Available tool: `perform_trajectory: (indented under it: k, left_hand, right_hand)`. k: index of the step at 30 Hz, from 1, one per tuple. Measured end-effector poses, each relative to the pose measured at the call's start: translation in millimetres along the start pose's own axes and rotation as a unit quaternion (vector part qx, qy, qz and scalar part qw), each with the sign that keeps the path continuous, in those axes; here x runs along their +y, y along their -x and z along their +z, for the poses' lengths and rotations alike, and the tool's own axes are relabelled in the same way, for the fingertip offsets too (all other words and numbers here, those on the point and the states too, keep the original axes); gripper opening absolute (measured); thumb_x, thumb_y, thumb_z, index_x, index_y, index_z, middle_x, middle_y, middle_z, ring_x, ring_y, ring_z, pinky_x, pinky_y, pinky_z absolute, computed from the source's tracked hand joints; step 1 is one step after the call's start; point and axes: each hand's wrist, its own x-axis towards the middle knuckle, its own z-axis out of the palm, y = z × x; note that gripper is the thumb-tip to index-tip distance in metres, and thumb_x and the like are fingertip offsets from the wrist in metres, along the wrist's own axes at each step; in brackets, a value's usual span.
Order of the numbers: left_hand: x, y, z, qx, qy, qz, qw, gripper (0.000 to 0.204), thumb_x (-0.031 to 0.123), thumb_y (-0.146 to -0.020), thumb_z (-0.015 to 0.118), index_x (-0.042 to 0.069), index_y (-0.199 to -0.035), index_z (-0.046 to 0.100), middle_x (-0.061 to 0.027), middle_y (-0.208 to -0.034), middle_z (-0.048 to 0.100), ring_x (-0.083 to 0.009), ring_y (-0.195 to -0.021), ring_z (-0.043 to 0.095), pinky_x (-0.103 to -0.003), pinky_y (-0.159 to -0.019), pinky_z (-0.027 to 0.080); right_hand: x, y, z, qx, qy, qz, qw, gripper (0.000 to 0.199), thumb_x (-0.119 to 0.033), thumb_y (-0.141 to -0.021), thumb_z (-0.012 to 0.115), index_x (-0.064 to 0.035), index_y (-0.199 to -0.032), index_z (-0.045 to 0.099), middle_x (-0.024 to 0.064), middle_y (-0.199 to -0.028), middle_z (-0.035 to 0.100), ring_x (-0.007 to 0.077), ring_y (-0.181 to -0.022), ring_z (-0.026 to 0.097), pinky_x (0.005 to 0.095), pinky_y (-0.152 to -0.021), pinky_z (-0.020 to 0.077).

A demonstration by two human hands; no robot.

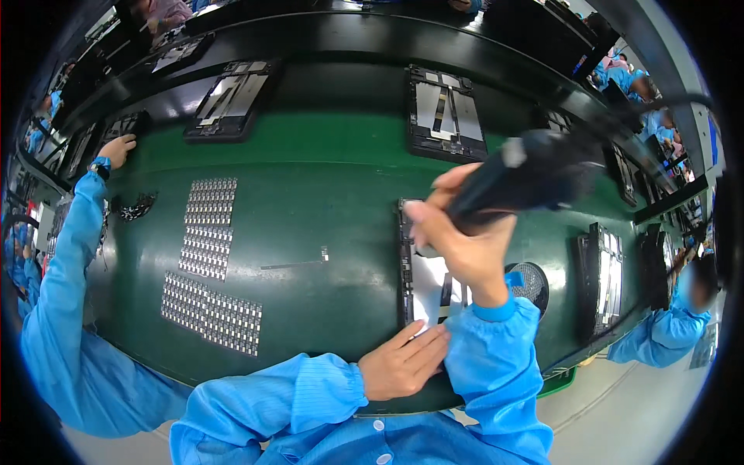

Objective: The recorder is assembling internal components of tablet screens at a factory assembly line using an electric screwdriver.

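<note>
An opened tablet-like device (430, 283), with a black frame and a silvery white inner panel, lies in front of me on the green work surface (341, 194). My left hand (405, 359) rests on its lower left corner, fingers stretched out along the edge. Over the upper part of the device, my right hand (469, 240) is wrapped round a dark corded electric screwdriver (527, 178), blurred by motion. The screwdriver's tip is hidden behind my hand. My right forearm and hand cover much of the device's right side.
Sheets of small parts (209, 201) lie at the left. Another opened device (446, 112) lies at the back, one more (225, 101) at back left. A round dark mesh-like item (531, 287) sits right of my wrist. A co-worker's hand (118, 149) reaches in at far left.
</note>
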Motion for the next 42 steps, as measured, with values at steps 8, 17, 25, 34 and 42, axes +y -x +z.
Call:
perform_trajectory:
  k: [8, 17, 25, 34, 42]
  left_hand:
    - [-28.2, 22.3, -44.9, 0.020, -0.030, -0.133, 0.990, 0.039, 0.018, -0.067, 0.076, -0.003, -0.098, 0.063, -0.0169, -0.112, 0.060, -0.0282, -0.112, 0.056, -0.044, -0.097, 0.041]
    - [-155.3, -22.3, -80.1, -0.069, -0.225, -0.194, 0.952, 0.035, 0.012, -0.078, 0.063, -0.002, -0.111, 0.056, -0.0145, -0.116, 0.057, -0.0269, -0.114, 0.052, -0.051, -0.102, 0.031]
    - [-236.5, -71.5, -49.3, -0.104, -0.307, -0.246, 0.913, 0.023, 0.008, -0.079, 0.054, 0.002, -0.100, 0.060, -0.0102, -0.109, 0.059, -0.0242, -0.108, 0.053, -0.049, -0.102, 0.033]
    - [-202.3, -203.6, 12.0, -0.252, -0.288, -0.195, 0.903, 0.039, 0.003, -0.072, 0.061, 0.001, -0.111, 0.057, -0.0092, -0.117, 0.052, -0.0266, -0.120, 0.045, -0.052, -0.098, 0.035]
    - [-229.1, -211.9, 22.5, -0.046, -0.325, -0.242, 0.913, 0.033, 0.007, -0.062, 0.065, 0.003, -0.094, 0.060, -0.0095, -0.097, 0.057, -0.0247, -0.093, 0.057, -0.041, -0.076, 0.041]
  right_hand:
    - [-38.2, 41.2, -54.7, -0.004, 0.005, -0.082, 0.997, 0.044, 0.011, -0.073, 0.067, -0.0044, -0.100, 0.036, 0.0039, -0.061, 0.054, 0.0085, -0.053, 0.053, 0.0223, -0.050, 0.0429]
    - [-27.2, 90.6, -80.1, 0.003, -0.074, 0.023, 0.997, 0.045, 0.013, -0.072, 0.067, -0.0065, -0.100, 0.038, 0.0060, -0.059, 0.057, 0.0115, -0.054, 0.058, 0.0247, -0.051, 0.0459]
    - [-17.5, 96.6, -84.4, 0.004, -0.083, 0.037, 0.996, 0.042, 0.008, -0.072, 0.071, -0.0039, -0.096, 0.038, 0.0045, -0.059, 0.056, 0.0085, -0.054, 0.056, 0.0229, -0.051, 0.0427]
    - [-11.4, 103.2, -111.0, 0.042, -0.040, 0.048, 0.997, 0.038, 0.001, -0.067, 0.077, -0.0012, -0.089, 0.047, 0.0045, -0.057, 0.058, 0.0087, -0.051, 0.056, 0.0223, -0.049, 0.0446]
    - [-11.1, 103.0, -122.8, 0.043, -0.003, 0.061, 0.997, 0.034, -0.004, -0.066, 0.080, -0.0018, -0.087, 0.053, 0.0010, -0.054, 0.056, 0.0067, -0.047, 0.052, 0.0219, -0.045, 0.0422]
